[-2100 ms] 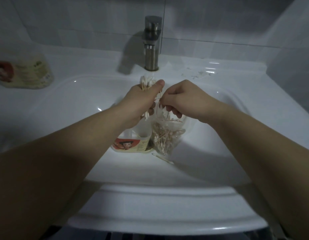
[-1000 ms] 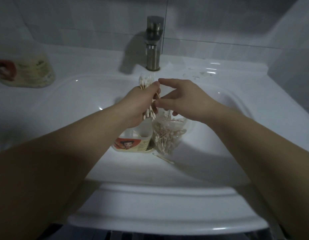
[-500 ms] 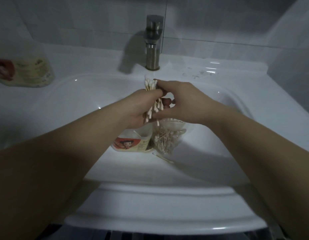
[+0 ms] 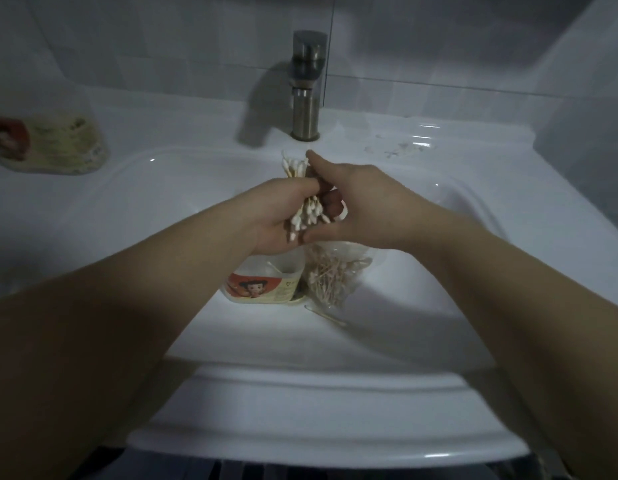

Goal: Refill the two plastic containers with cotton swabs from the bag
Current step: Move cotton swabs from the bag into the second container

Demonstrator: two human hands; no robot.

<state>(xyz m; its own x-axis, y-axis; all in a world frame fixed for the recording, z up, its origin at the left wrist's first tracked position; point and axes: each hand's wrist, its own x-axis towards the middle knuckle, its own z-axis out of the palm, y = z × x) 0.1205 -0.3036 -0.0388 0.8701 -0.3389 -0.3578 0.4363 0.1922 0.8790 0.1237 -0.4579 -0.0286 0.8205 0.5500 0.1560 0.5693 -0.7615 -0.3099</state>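
Above the middle of the sink, my left hand (image 4: 276, 216) grips a bundle of cotton swabs (image 4: 306, 209); white tips stick out above and below the fist. My right hand (image 4: 356, 202) closes round the same bundle from the right, forefinger at its top end and thumb under its lower end. Below the hands, a plastic container (image 4: 262, 285) with a cartoon label stands in the basin. A clear bag of swabs (image 4: 330, 275) lies right beside it. One loose swab (image 4: 326, 315) lies in front of the bag. A second container is not visible.
The white sink (image 4: 422, 323) has a steel tap (image 4: 307, 84) at the back centre. A yellowish pouch with a red patch (image 4: 48, 143) lies on the left ledge. Tiled wall runs behind and to the right.
My right hand left the bag's top, moved up and left, and closed round the swab bundle in my left hand. The bundle has stayed over the container and bag.
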